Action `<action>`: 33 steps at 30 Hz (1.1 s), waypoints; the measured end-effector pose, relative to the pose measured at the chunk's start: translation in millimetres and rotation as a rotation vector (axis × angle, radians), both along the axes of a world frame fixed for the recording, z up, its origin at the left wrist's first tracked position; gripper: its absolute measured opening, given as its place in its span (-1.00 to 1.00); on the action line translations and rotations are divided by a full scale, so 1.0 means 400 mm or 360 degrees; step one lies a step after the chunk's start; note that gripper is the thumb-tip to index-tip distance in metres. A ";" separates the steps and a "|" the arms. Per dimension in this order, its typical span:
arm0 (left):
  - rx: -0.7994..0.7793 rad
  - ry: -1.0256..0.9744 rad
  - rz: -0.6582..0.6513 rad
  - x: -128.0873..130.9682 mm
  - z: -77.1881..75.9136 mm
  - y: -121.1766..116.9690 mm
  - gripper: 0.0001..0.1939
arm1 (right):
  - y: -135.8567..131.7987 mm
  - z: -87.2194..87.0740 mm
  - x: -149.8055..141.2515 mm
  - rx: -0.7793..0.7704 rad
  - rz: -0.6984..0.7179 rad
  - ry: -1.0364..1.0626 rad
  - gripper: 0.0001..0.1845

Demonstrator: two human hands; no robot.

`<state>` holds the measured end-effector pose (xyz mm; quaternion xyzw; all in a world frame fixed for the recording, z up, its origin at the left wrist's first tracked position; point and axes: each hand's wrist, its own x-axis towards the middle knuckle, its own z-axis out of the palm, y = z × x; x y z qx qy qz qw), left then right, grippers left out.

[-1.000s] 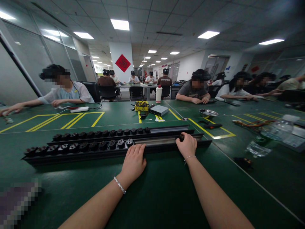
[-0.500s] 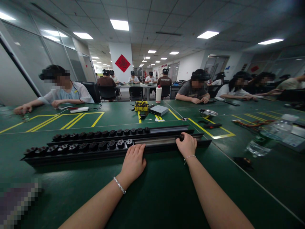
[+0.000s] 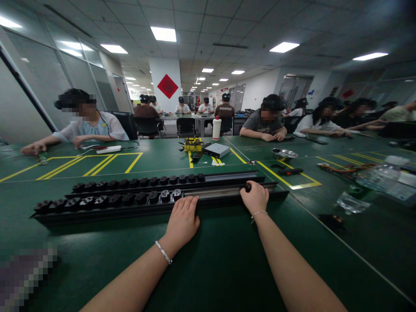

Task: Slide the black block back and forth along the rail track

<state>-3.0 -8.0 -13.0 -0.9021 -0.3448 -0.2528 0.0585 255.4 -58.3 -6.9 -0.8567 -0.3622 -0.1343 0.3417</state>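
Note:
Two long black rails lie across the green table in front of me. The near rail (image 3: 130, 210) carries a row of several black socket modules (image 3: 107, 201) along its left half. The far rail (image 3: 227, 177) holds another row. My left hand (image 3: 182, 221) rests on the near rail's front edge, fingers curled over it beside the last module. My right hand (image 3: 256, 198) is closed in a pinch on a small black module (image 3: 248, 187) sitting in the near rail's bare metal channel.
A clear water bottle (image 3: 367, 186) lies at the right. A steel bowl (image 3: 284, 154), a grey box (image 3: 216, 150) and a yellow device (image 3: 193, 144) stand beyond the rails. Other people sit working around the table. Yellow tape lines mark the surface.
My hands have stayed where they were. The person at the far left has drawn an outstretched hand inward along the table.

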 end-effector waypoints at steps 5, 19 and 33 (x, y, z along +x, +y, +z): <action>0.0011 -0.0006 -0.0012 -0.002 -0.001 0.002 -0.44 | -0.002 0.004 -0.001 -0.0005 -0.0004 0.0014 -0.63; -0.0002 -0.0029 -0.0021 -0.003 0.001 -0.001 -0.44 | -0.005 -0.001 0.006 -0.0017 -0.0007 0.0005 -0.59; -0.0012 -0.0018 -0.0018 -0.003 0.001 -0.001 -0.43 | -0.008 -0.004 0.013 -0.0005 -0.0066 0.0088 -0.60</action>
